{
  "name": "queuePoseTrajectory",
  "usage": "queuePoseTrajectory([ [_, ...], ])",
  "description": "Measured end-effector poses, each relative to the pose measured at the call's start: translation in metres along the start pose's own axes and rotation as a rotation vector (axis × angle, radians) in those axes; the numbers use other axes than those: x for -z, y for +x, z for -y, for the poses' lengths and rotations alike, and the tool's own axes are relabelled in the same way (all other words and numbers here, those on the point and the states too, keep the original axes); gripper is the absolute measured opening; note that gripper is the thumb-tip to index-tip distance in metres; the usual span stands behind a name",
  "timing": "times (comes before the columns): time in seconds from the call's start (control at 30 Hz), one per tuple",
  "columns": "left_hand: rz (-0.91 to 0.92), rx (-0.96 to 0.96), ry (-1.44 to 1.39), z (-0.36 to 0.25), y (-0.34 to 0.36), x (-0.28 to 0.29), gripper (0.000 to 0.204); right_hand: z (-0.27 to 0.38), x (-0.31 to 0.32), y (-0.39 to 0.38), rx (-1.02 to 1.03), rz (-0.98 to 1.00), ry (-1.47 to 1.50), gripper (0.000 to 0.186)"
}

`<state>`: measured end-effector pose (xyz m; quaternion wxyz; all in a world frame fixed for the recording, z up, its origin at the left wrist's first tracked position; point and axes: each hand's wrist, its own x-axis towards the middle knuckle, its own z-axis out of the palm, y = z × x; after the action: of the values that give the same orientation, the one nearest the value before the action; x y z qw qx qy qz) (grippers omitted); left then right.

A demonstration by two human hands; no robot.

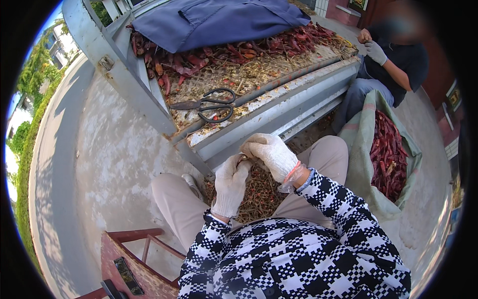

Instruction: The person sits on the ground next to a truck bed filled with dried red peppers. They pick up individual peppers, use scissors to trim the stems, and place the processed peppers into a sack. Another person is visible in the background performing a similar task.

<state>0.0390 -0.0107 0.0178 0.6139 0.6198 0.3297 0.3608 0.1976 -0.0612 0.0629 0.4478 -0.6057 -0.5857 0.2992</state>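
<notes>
My left hand and my right hand, both in white knit gloves, meet fingertip to fingertip in front of me. Their fingers are closed together, and a small dark reddish bit shows between them, too hidden to name. Below them, between my knees, lies a heap of dry stems and scraps with red flecks. Beyond my hands, dried red chillies spread over the cart bed, partly under a blue cloth. Black-handled scissors rest near the bed's edge.
At the right stands an open green woven sack full of dried red chillies. Behind it sits another person, one gloved hand raised. A metal post rises at the cart's left corner. A worn red wooden chair stands at lower left.
</notes>
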Motion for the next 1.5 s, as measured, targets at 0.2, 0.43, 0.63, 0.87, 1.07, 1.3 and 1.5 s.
queuePoseTrajectory([
  [0.2,0.078,0.162,-0.066,-0.014,0.003,0.010,0.023,-0.004,0.031,0.017,0.065,-0.042,-0.483,0.027],
  [0.43,0.115,0.175,-0.098,-0.030,-0.002,0.010,0.025,0.034,0.014,0.126,0.319,-0.101,-1.096,0.025],
  [0.63,0.078,0.217,-0.154,-0.033,-0.006,0.020,0.024,0.062,0.010,0.165,0.067,0.320,-1.316,0.024],
  [0.87,0.039,0.229,-0.224,-0.036,-0.007,0.026,0.024,0.056,0.057,0.065,-0.241,0.334,-0.748,0.030],
  [1.07,0.075,0.223,-0.148,-0.040,-0.009,0.019,0.026,0.016,0.057,-0.023,0.028,0.141,-0.868,0.048],
  [1.3,0.085,0.187,-0.228,-0.032,-0.009,0.015,0.026,0.022,0.055,-0.029,0.073,0.155,-1.051,0.058],
  [1.5,0.083,0.201,-0.125,-0.036,-0.010,0.021,0.027,0.032,0.053,-0.023,-0.094,0.294,-1.016,0.057],
])
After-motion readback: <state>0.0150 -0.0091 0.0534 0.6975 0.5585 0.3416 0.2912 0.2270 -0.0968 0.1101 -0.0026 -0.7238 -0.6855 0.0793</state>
